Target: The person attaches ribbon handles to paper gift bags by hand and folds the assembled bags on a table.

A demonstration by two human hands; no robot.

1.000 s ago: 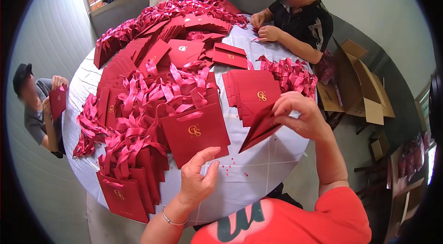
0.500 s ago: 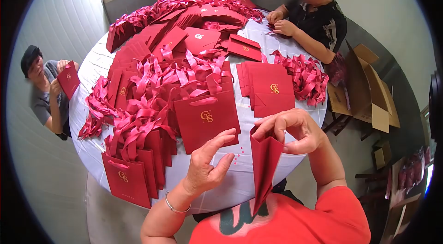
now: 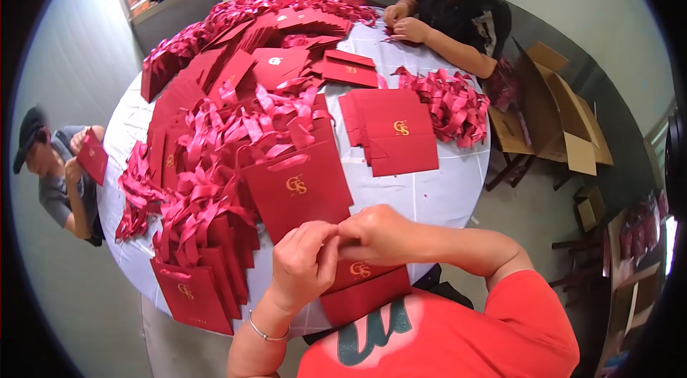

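A red paper gift bag (image 3: pixel 368 296) with a gold monogram and a crease across its lower part is in front of me, at the table's near edge. My right hand (image 3: pixel 376 235) is above it, closed, hiding its upper edge. My left hand (image 3: pixel 304 263) is closed too, at the bag's upper left, and its fingertips meet those of the right hand. What the fingers pinch is hidden. Just beyond stands a finished-looking red gift bag (image 3: pixel 300 188) with a pink ribbon handle. A stack of flat red bags (image 3: pixel 399 131) lies farther right, beside a heap of pink ribbons (image 3: pixel 458 110).
Rows of ribboned bags (image 3: pixel 193 296) fill the left of the white-covered round table (image 3: pixel 458 195). More bags and ribbons (image 3: pixel 286 2) are piled at the back. One person (image 3: pixel 61 170) sits at left, another (image 3: pixel 458 17) at back right. Cardboard boxes (image 3: pixel 554 106) stand at right.
My hands have come together, the left moving in to meet the right. The bag, earlier upright and side-on in my right hand, now shows its monogrammed front below my hands. The view has shifted.
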